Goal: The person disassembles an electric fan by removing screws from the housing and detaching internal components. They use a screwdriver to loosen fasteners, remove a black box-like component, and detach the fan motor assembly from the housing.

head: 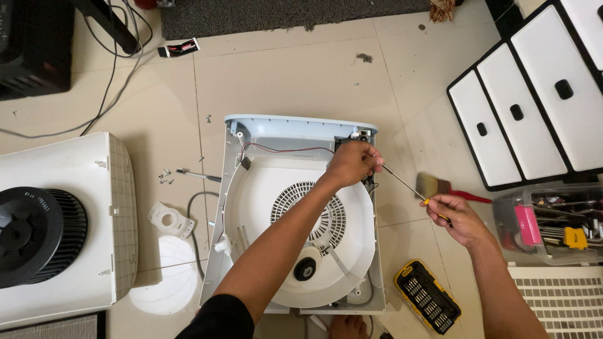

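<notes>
A white appliance housing (251,188) lies open on the tiled floor, with a round scroll, a central grille (295,194) and red and black wires (282,148) near its top edge. My left hand (353,162) reaches across it and pinches a small part at the upper right corner. My right hand (455,216) grips the yellow handle of a thin screwdriver (405,184) whose shaft points up-left toward that same corner.
A second white housing with a black blower wheel (38,232) sits at left. Loose screws (166,176), a small tool (198,174) and a white bracket (168,220) lie between. A paintbrush (440,186), yellow bit case (427,304), clear tool box (553,223), white drawers (534,94) stand right.
</notes>
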